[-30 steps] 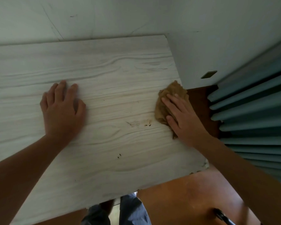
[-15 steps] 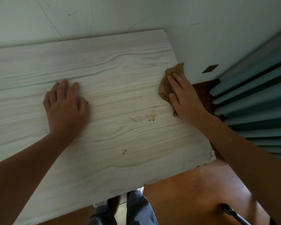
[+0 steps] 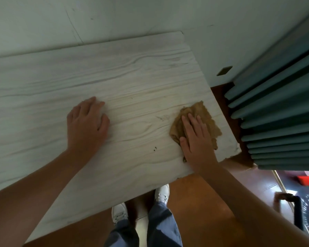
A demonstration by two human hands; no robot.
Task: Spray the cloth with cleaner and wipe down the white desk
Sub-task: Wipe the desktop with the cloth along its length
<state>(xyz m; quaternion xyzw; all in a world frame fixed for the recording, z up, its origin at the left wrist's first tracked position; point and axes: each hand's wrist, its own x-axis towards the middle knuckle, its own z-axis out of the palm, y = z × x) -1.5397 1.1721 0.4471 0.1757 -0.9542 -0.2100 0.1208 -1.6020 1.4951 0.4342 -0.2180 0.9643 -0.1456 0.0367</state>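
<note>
We are pulling the cloth [image 3: 205, 114] back from the far right edge toward the near right corner of the tabletop [image 3: 61, 77], our right hand [image 3: 197, 139] pressing it flat, grip open. Our left hand [image 3: 86, 125] is bracing flat, grip open too. The dark marks [image 3: 163, 117] just left are awaiting wiping.

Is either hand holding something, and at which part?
Nothing is gripped. The right hand presses flat on the brown cloth's middle; the left hand rests on the desk.
</note>
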